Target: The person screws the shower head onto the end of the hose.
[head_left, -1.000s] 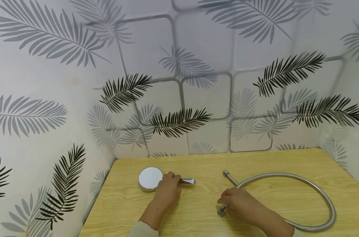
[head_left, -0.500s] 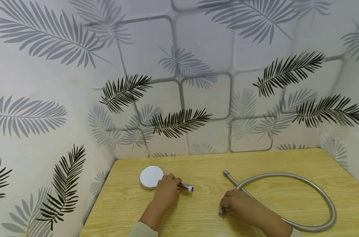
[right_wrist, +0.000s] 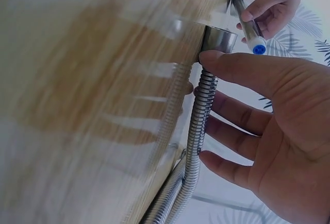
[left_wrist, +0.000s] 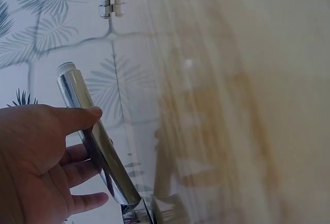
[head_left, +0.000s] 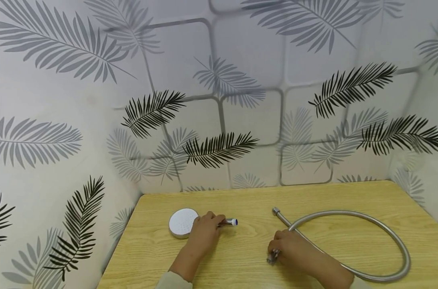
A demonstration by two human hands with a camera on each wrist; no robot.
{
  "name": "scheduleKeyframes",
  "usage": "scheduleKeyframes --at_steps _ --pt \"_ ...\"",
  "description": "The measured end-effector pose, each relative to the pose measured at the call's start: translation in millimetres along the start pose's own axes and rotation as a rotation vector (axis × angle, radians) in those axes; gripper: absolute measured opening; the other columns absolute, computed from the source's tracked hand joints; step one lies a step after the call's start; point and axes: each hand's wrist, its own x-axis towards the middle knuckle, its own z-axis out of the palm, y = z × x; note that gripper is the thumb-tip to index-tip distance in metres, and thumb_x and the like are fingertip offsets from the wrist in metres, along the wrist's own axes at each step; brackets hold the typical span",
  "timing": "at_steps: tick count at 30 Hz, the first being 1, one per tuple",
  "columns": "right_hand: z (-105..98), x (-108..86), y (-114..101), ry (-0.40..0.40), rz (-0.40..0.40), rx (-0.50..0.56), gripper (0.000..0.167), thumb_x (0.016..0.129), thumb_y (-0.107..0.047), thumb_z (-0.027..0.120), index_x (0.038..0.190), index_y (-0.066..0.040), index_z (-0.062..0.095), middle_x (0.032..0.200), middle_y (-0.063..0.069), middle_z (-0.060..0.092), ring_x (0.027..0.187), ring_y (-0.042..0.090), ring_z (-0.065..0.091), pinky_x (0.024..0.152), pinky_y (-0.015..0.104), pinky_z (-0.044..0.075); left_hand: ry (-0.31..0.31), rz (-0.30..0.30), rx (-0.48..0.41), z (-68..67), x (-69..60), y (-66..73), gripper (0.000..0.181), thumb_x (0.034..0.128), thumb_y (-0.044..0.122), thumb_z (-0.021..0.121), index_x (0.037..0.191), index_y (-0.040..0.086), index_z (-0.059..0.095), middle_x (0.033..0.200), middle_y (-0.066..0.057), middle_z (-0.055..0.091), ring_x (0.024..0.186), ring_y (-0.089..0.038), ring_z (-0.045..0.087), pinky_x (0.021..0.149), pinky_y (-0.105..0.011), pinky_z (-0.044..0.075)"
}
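A chrome shower head with a round white face (head_left: 183, 221) lies at the left of the table. My left hand (head_left: 204, 233) grips its handle, whose threaded end (left_wrist: 66, 68) sticks out past the thumb in the left wrist view. A blue disc shows in that end in the right wrist view. Farther right, my right hand (head_left: 293, 249) holds a metal shower hose (right_wrist: 198, 116) just behind its smooth end fitting (right_wrist: 219, 39), with thumb and fingers on either side. The two ends, handle and hose, are apart.
From the right hand the hose loops widely over the right side of the wooden table (head_left: 248, 265). Its other end nut (head_left: 275, 210) lies toward the back. A leaf-patterned wall (head_left: 248, 120) rises behind the table.
The shower head has tilted back and forth in my left hand; its face now sits slightly lower. My right fingers have drawn in around the hose end, which has shifted slightly right.
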Motion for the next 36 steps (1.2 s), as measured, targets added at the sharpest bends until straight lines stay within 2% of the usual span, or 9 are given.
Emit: scheduleKeyframes --at_steps 5,7,9,12,14,17,21,25,36 --pt "0 0.0 -3 -0.026 0.041 -0.043 0.027 0.073 -0.016 0.089 0.09 -0.031 0.074 0.088 -0.014 0.064 0.082 0.008 0.059 0.081 0.044 0.05 -0.014 -0.001 -0.024 -2.1 -1.1 1.0 0.035 0.0982 0.027 0.066 0.132 0.02 0.065 0.101 -0.004 0.062 0.092 -0.022 0.065 0.096 -0.05 0.049" --pt "1 0.3 -3 -0.028 0.044 -0.042 0.027 0.072 -0.017 0.089 0.09 -0.03 0.074 0.089 -0.013 0.065 0.084 0.011 0.06 0.087 0.052 0.05 -0.018 0.004 -0.038 -3.0 -1.7 1.4 0.036 0.0984 0.028 0.065 0.134 0.02 0.064 0.099 -0.004 0.061 0.089 -0.021 0.063 0.092 -0.046 0.05" --pt "1 0.6 -3 -0.03 0.051 -0.043 0.025 0.073 -0.019 0.089 0.09 -0.03 0.073 0.089 -0.012 0.065 0.084 0.011 0.06 0.088 0.054 0.05 -0.025 0.013 -0.058 -3.6 -2.2 1.4 0.038 0.0984 0.028 0.065 0.135 0.019 0.064 0.099 -0.004 0.059 0.084 -0.019 0.059 0.084 -0.041 0.052" --pt "-1 1.1 -3 -0.036 0.057 -0.033 0.023 0.077 -0.022 0.087 0.092 -0.029 0.072 0.09 -0.015 0.064 0.086 0.01 0.06 0.09 0.049 0.051 -0.033 0.022 -0.083 -2.5 -2.4 0.3 0.038 0.0983 0.026 0.066 0.136 0.019 0.063 0.098 -0.004 0.057 0.08 -0.016 0.053 0.07 -0.032 0.049" --pt "-4 1.5 -4 -0.039 0.061 -0.02 0.022 0.079 -0.022 0.085 0.094 -0.028 0.071 0.091 -0.017 0.065 0.087 0.007 0.06 0.089 0.044 0.051 -0.035 0.026 -0.096 -1.9 -2.4 -0.6 0.039 0.0981 0.024 0.067 0.136 0.018 0.063 0.098 -0.005 0.057 0.079 -0.014 0.051 0.066 -0.029 0.046" --pt "-7 2.8 -5 -0.039 0.072 0.006 0.023 0.08 -0.02 0.084 0.097 -0.025 0.069 0.093 -0.018 0.065 0.089 0.006 0.061 0.093 0.043 0.051 -0.025 0.033 -0.097 -1.8 -2.4 -0.7 0.039 0.0979 0.023 0.067 0.137 0.018 0.063 0.098 -0.005 0.057 0.079 -0.015 0.051 0.067 -0.028 0.045" --pt "-9 5.1 -5 -0.028 0.079 0.018 0.026 0.08 -0.016 0.084 0.099 -0.021 0.069 0.094 -0.016 0.066 0.089 0.006 0.063 0.09 0.041 0.051 -0.016 0.036 -0.088 -2.8 -2.6 0.1 0.04 0.0975 0.023 0.068 0.137 0.018 0.063 0.098 -0.004 0.056 0.08 -0.015 0.05 0.068 -0.029 0.044" --pt "-9 7.2 -5 0.02 0.054 0.012 0.027 0.08 -0.016 0.085 0.101 -0.02 0.069 0.094 -0.015 0.067 0.089 0.007 0.064 0.089 0.041 0.052 -0.026 0.041 -0.095 -5.0 -3.8 1.0 0.041 0.0976 0.023 0.067 0.138 0.018 0.063 0.1 -0.003 0.057 0.081 -0.014 0.049 0.069 -0.029 0.043" --pt "-13 8.3 -7 0.119 0.043 0.032 0.021 0.088 -0.022 0.078 0.108 -0.02 0.071 0.094 -0.014 0.07 0.081 -0.001 0.063 0.08 0.039 0.055 -0.048 0.117 -0.096 -12.7 -7.7 9.6 0.041 0.098 0.024 0.066 0.139 0.019 0.062 0.1 -0.003 0.065 0.085 -0.016 0.055 0.075 -0.031 0.048"
